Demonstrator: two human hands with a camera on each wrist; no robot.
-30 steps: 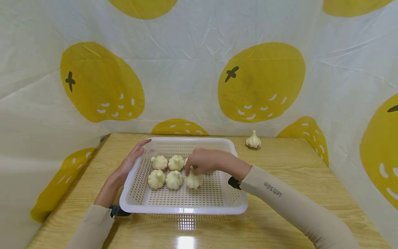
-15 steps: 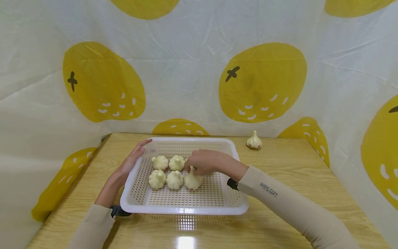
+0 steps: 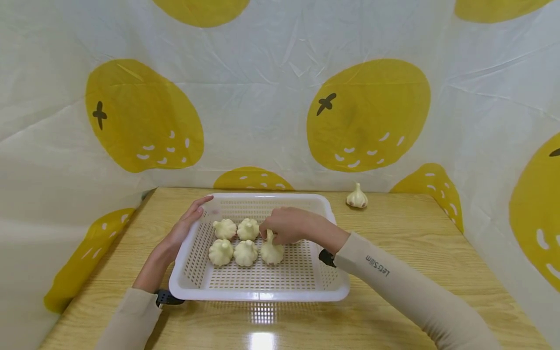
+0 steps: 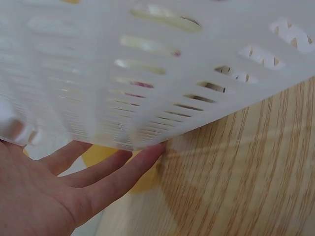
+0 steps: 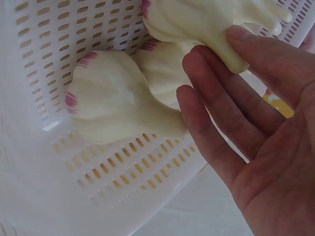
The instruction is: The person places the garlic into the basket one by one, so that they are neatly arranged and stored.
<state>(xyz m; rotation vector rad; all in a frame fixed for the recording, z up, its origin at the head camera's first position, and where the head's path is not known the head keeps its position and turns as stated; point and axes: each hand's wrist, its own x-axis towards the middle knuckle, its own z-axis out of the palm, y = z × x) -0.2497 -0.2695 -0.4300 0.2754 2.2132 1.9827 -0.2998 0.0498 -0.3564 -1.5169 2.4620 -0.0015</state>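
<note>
My left hand [image 3: 181, 231] rests against the left side of a white perforated plastic basket [image 3: 258, 295]. In the left wrist view, its fingers [image 4: 115, 182] reach out fairly straight along the basket's outer wall. Inside the basket, my right hand [image 3: 288, 226] pinches the stem of a garlic bulb [image 3: 272, 253] between thumb and finger. That bulb stands in the front row, right of another garlic bulb [image 3: 245, 253]. The right wrist view shows the pinched bulb [image 5: 187, 19] close up, with a further garlic bulb [image 5: 118, 98] lying near the other fingertips. Part of the back row is hidden behind my right hand.
Several pale garlic bulbs sit in two rows in the basket, among them one at back left [image 3: 225, 229]. One loose garlic bulb [image 3: 357, 197] stands on the wooden table [image 3: 407, 238] at the back right. A fruit-patterned cloth [image 3: 258, 112] hangs behind the table.
The pinched garlic bulb has shifted slightly left and tilted, and more of its stem now shows below my right hand. My left hand and the basket stay practically where they were.
</note>
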